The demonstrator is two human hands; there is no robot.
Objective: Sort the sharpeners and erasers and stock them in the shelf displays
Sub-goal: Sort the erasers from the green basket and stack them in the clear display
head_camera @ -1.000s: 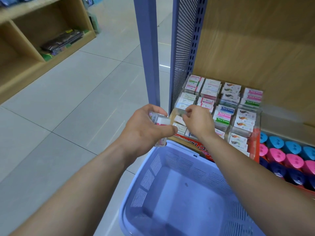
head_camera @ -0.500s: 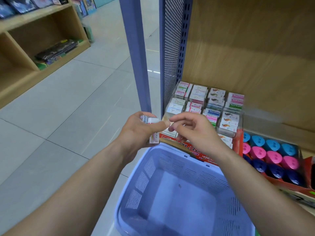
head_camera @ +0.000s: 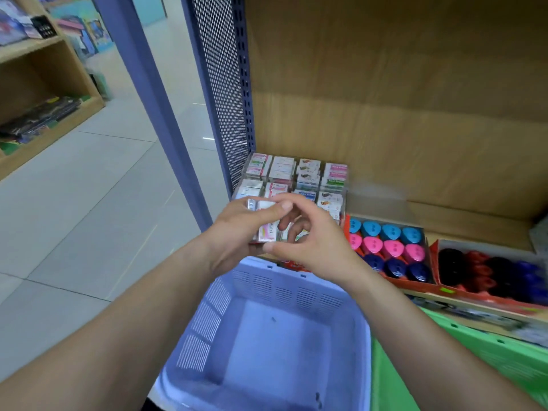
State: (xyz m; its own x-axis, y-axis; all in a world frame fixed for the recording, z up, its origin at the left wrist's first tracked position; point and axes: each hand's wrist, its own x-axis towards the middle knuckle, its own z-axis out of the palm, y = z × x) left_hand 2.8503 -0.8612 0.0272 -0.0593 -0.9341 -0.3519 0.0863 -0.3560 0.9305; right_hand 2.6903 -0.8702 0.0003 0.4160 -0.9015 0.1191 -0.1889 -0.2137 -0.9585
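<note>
The wooden shelf (head_camera: 415,120) carries the clear eraser display (head_camera: 332,185) in its left corner, against the perforated blue side panel (head_camera: 222,84). Below and in front of the display a lavender basket (head_camera: 207,321) hangs under the hands, and a green crate (head_camera: 489,360) sits to the lower right of the display. Just right of the display stands a red tray of sharpeners (head_camera: 385,247) (blue, pink and navy rows), and further right a second tray (head_camera: 489,274) of dark and red ones. Both hands meet at the display's front edge. The left hand (head_camera: 234,235) grips a small stack of erasers (head_camera: 267,226), thumb pressed on top. The right hand (head_camera: 317,244) curls around the stack's other side, forefinger above and thumb below; I cannot tell if it actually grips.
</note>
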